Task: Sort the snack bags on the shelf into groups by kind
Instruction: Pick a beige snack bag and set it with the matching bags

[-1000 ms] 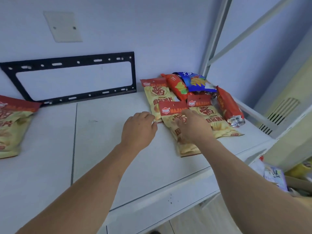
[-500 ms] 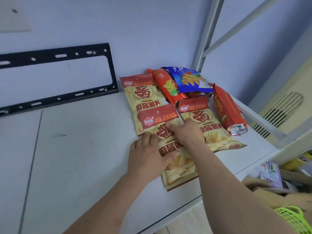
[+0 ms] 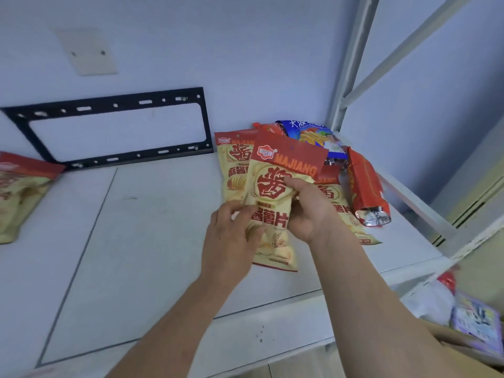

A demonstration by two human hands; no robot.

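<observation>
I am holding one yellow chip bag [image 3: 275, 203] just above the white shelf [image 3: 152, 241], near the front. My left hand [image 3: 231, 241] is pinching its lower edge at 7 o'clock, and my right hand [image 3: 305, 211] is gripping its side at 3 o'clock. I think most sorting is waiting. Behind it, at 12 o'clock, two more yellow bags [image 3: 231, 165], a red bag [image 3: 365, 184] and a blue bag [image 3: 313, 135] are lying mixed together. Far away at 9 o'clock, one matching yellow bag [image 3: 19, 192] is sitting alone, maybe starting a group.
</observation>
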